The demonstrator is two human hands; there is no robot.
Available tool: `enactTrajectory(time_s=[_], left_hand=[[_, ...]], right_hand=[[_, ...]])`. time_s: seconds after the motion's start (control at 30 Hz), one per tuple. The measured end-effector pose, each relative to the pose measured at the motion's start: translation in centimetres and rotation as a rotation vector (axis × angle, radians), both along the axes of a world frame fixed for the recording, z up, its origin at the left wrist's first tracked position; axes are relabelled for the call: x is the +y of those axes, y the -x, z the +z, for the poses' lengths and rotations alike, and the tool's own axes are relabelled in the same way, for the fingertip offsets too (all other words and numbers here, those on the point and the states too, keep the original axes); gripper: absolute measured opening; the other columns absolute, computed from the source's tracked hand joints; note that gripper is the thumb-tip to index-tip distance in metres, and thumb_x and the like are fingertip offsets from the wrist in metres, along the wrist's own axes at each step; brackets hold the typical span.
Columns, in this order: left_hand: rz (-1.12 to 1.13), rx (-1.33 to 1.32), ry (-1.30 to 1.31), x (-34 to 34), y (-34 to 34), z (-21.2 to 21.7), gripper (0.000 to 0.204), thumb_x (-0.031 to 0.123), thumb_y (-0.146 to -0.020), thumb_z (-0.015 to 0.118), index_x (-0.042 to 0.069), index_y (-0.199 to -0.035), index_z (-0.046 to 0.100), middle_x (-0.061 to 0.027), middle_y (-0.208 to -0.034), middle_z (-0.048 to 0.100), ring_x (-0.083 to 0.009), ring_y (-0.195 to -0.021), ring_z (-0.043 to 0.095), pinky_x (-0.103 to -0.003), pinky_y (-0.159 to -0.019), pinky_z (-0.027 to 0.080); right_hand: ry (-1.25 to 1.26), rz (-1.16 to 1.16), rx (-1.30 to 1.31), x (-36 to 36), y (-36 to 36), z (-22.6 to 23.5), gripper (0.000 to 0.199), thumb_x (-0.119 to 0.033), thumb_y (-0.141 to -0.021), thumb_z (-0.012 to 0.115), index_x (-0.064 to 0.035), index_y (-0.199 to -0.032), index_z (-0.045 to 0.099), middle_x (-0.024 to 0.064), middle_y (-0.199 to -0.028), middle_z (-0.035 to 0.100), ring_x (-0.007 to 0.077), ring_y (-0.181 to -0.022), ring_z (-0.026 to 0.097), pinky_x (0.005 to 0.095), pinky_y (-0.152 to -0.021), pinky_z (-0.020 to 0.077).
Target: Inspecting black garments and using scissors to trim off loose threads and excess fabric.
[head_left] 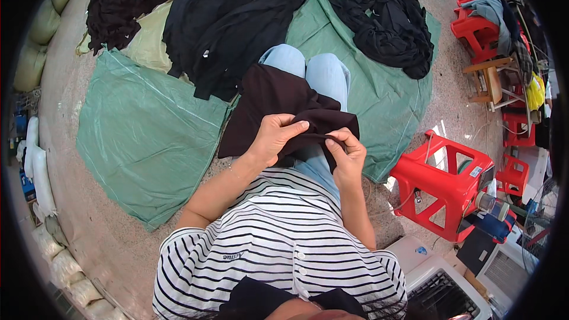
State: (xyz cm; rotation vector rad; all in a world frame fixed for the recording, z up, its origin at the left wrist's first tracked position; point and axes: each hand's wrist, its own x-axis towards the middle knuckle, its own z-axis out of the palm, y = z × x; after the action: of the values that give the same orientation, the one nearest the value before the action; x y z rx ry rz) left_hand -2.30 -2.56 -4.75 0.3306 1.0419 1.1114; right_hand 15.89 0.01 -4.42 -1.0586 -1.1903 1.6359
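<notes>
Across my lap lies a dark brown garment [267, 98], with its right part gathered up between my hands. My left hand [277, 136] pinches a fold of the cloth between thumb and fingers. A short way to the right, my right hand [347, 151] grips the garment's edge, thumb against the bent fingers. The cloth between the two hands is bunched and partly hides what lies under it. My knees in light blue jeans [328, 74] show beyond the garment.
Green sheeting [148, 136] covers the floor ahead, bearing a black garment pile [231, 18], another black heap [385, 24] and a dark brown heap [118, 6]. A red plastic stool [409, 169] stands close at my right. Stacked red stools [477, 29] and filled sacks [35, 65] line the sides.
</notes>
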Motion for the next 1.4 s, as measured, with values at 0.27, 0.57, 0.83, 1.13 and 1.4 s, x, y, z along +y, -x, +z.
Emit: enactTrajectory(time_s=[0.27, 0.57, 0.83, 1.13, 1.4], left_hand=[[-0.064, 0.127, -0.087, -0.5, 0.4, -0.4, 0.011, 0.008, -0.085, 0.07, -0.002, -0.08, 0.071, 0.0052, -0.072, 0.061, -0.0006, -0.065, 0.049, -0.018, -0.056, 0.038], [-0.279, 0.233, -0.247, -1.1, 1.1, -0.3, 0.014, 0.01, -0.086, 0.068, -0.001, -0.076, 0.068, 0.0061, -0.068, 0.057, -0.0006, -0.063, 0.043, -0.021, -0.053, 0.034], [-0.326, 0.793, -0.396, -2.8, 0.3, -1.4, 0.016, 0.009, -0.088, 0.067, -0.006, -0.084, 0.063, 0.0008, -0.067, 0.057, -0.0026, -0.066, 0.045, -0.023, -0.056, 0.04], [-0.229, 0.641, -0.327, -4.4, 0.1, -2.6, 0.022, 0.015, -0.083, 0.074, -0.005, -0.085, 0.065, -0.0036, -0.065, 0.057, -0.0044, -0.063, 0.046, -0.025, -0.055, 0.041], [-0.163, 0.64, -0.199, -4.5, -0.5, -2.3, 0.016, 0.012, -0.086, 0.065, -0.004, -0.085, 0.066, -0.0007, -0.064, 0.055, -0.0036, -0.063, 0.046, -0.025, -0.056, 0.041]], right_hand=[[-0.441, 0.189, -0.385, -0.4, 0.3, 2.2, 0.019, 0.011, -0.074, 0.063, -0.0006, -0.089, 0.058, 0.0068, -0.082, 0.054, 0.0187, -0.073, 0.053, 0.0264, -0.066, 0.0418], [-0.682, 0.097, -0.517, -1.6, 0.8, 1.9, 0.026, 0.015, -0.068, 0.068, 0.0011, -0.09, 0.063, 0.011, -0.081, 0.058, 0.0248, -0.074, 0.06, 0.0305, -0.066, 0.048], [-0.644, 0.093, -0.494, -2.5, 0.8, 0.2, 0.029, 0.015, -0.066, 0.07, 0.0013, -0.092, 0.068, 0.0097, -0.08, 0.06, 0.0211, -0.072, 0.062, 0.028, -0.065, 0.0491], [-0.512, 0.091, -0.511, -2.8, 1.1, -1.0, 0.025, 0.014, -0.068, 0.07, 0.0007, -0.088, 0.069, 0.0087, -0.079, 0.061, 0.0193, -0.071, 0.062, 0.0267, -0.064, 0.0484], [-0.052, 0.125, -0.259, -2.4, 0.7, -2.6, 0.011, 0.007, -0.079, 0.069, 0.0028, -0.089, 0.068, 0.0039, -0.083, 0.066, 0.0123, -0.075, 0.062, 0.0249, -0.068, 0.0485]])
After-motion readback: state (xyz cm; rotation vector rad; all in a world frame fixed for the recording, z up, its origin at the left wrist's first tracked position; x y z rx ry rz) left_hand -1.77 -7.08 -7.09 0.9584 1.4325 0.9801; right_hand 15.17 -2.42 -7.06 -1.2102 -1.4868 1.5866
